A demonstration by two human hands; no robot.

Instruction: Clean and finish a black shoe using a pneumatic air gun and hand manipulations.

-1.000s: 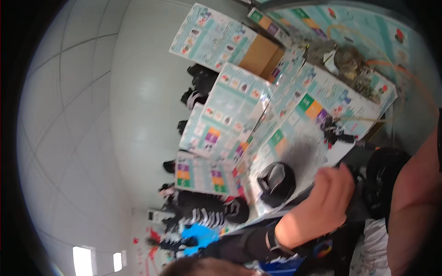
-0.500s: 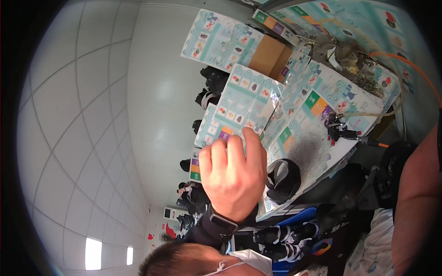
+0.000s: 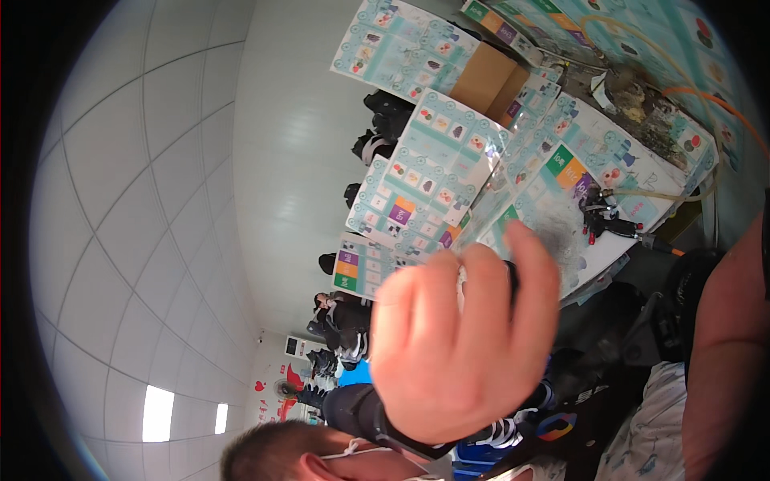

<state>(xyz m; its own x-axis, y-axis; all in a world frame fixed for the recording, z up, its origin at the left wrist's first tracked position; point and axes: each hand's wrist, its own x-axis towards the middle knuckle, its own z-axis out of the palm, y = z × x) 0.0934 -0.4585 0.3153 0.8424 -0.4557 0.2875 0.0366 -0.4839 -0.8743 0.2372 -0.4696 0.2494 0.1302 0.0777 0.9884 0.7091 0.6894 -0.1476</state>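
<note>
Four fingers [image 3: 437, 297] and a thumb of the left hand [image 3: 457, 353] fill the middle of my view, close to the lens, held together and bent a little at the tips. I see the back of them only, so I cannot tell whether they grip anything; a pale patch shows in the gap between two of them, but I cannot say what it is. A dark watch [image 3: 383, 425] sits on the wrist at 7 o'clock from the hand.

Just past the fingertips, at 12 o'clock, a sheet [image 3: 437, 164] of coloured picture squares lies on the desk [image 3: 609, 256], overlapping others of its kind; the hand is in front of it, and I cannot tell if they touch. At 1 o'clock from that sheet is a brown box [image 3: 481, 76]. At 2 o'clock from the hand a small black tool [image 3: 601, 215] with red parts lies on the desk, and an orange hose [image 3: 702, 94] curves beyond it.

My right forearm [image 3: 726, 345] runs along the 3 o'clock edge; its hand is out of view. A masked head [image 3: 273, 457] shows at 7 o'clock, at the bottom edge.
</note>
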